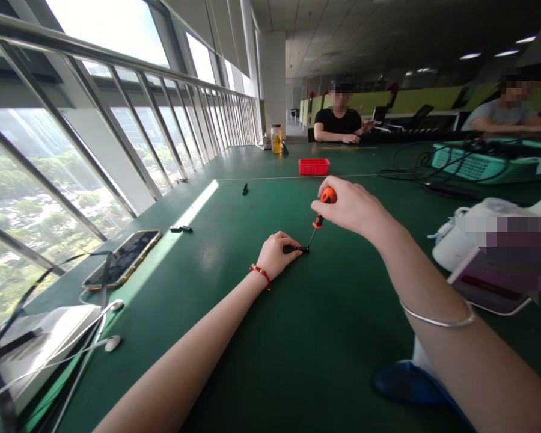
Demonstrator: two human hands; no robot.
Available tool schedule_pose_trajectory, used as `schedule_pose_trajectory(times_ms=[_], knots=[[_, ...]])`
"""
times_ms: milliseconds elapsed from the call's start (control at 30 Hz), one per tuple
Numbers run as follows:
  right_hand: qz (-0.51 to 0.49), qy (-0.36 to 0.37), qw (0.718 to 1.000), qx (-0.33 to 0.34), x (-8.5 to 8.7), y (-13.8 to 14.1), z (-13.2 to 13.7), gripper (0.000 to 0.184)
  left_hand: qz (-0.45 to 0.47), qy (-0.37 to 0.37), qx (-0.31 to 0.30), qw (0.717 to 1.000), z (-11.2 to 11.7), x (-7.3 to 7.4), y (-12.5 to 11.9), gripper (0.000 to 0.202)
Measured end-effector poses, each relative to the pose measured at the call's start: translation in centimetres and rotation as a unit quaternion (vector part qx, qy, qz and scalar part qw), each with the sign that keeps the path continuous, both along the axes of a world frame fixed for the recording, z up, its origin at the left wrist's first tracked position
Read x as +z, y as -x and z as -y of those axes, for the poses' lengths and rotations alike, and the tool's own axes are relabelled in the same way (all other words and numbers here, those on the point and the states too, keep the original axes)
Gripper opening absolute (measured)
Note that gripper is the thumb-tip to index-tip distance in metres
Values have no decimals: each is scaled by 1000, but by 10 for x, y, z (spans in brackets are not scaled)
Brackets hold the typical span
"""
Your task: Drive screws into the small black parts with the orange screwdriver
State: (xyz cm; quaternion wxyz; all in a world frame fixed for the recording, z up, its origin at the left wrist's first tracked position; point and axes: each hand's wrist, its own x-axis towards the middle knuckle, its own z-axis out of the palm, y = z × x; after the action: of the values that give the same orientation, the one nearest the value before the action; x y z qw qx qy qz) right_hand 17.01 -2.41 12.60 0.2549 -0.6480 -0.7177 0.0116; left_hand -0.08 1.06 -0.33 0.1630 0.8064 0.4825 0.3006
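Observation:
My right hand (349,204) grips the orange and black handle of a screwdriver (327,197) from above. Its thin shaft slants down to the left, and the tip meets the end of a small black part (303,249). That part is pinched against the green table (252,325) by the fingers of my left hand (277,255), which hide some of it. What kind of part it is, I cannot make out. Farther off on the left lie more small black pieces (181,229), and another black piece (245,189) is beyond them.
A phone (124,258), white earphones (112,343) and papers lie at the left, beside the railing. A red tray (314,167) and a jar (276,139) stand farther back. Cables and a teal basket (487,162) occupy the right. Two people sit beyond.

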Motion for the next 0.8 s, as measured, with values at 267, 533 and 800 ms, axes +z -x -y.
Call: schedule_pose_trajectory(times_ms=[267,533,800], knots=[[-9,-12,1000,7,0,-1,0,17,-1,0,1,1000,0,-1,0,13],[1,-10,1000,5,1,0,1,24,-2,-1,1,1000,0,-1,0,13],[-4,5,1000,9,0,1,1,39,-3,1,0,1000,-1,-1,0,14]])
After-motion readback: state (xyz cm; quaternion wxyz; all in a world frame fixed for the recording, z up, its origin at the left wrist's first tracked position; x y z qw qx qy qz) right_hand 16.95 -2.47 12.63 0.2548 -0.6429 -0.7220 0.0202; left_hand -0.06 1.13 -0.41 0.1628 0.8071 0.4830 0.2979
